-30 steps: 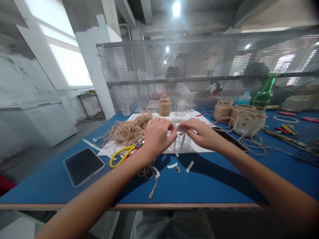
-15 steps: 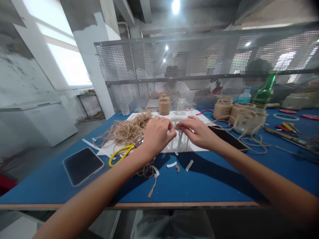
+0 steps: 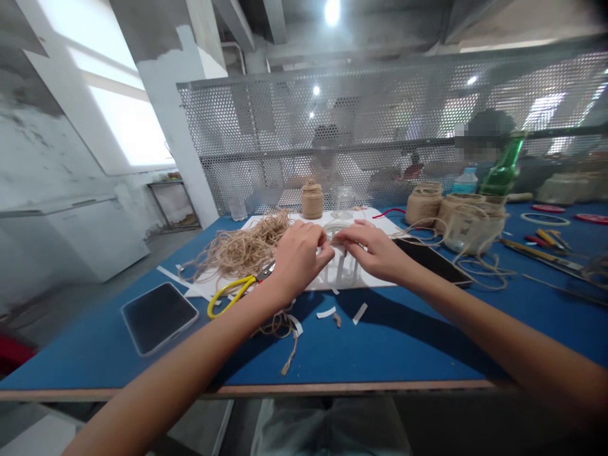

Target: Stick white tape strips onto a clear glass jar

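Note:
A clear glass jar stands on a white board, between my hands and partly hidden by them. White paper strips run down its side, and a loop of pale twine circles its top. My left hand and my right hand meet at the jar's upper edge. Their fingertips pinch something thin there, most likely the twine. Left of my left hand lie a loose heap of jute twine and yellow-handled scissors.
A blue worktable holds a smartphone, a dark tablet, twine-wrapped jars, a green bottle and paper scraps. Two seated people appear behind a perforated metal screen.
My right hand has shifted slightly left toward the jar. The whole view has drifted a little, and my fingers stay together at the jar's top.

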A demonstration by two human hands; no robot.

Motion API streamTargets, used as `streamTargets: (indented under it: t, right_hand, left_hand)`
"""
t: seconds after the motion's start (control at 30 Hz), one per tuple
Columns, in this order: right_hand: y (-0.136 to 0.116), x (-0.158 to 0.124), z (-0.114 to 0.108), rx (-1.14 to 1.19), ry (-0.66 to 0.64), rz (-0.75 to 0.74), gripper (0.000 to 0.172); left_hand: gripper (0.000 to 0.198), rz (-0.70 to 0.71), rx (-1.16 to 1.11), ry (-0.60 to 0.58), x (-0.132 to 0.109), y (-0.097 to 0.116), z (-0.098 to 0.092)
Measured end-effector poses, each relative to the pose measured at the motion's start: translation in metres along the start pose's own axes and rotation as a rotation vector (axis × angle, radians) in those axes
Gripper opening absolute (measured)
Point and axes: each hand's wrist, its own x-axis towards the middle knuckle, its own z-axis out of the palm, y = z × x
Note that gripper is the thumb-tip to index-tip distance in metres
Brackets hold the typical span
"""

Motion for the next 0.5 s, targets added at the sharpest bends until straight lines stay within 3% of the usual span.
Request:
streamTargets:
  t: [0.5]
  right_hand:
    - [-0.0023, -0.0018, -0.0017, -0.041, 0.000, 0.024, 0.022]
  left_hand:
    - [0.013, 0.048, -0.020, -0.042, 0.0008, -0.0049, -0.0056]
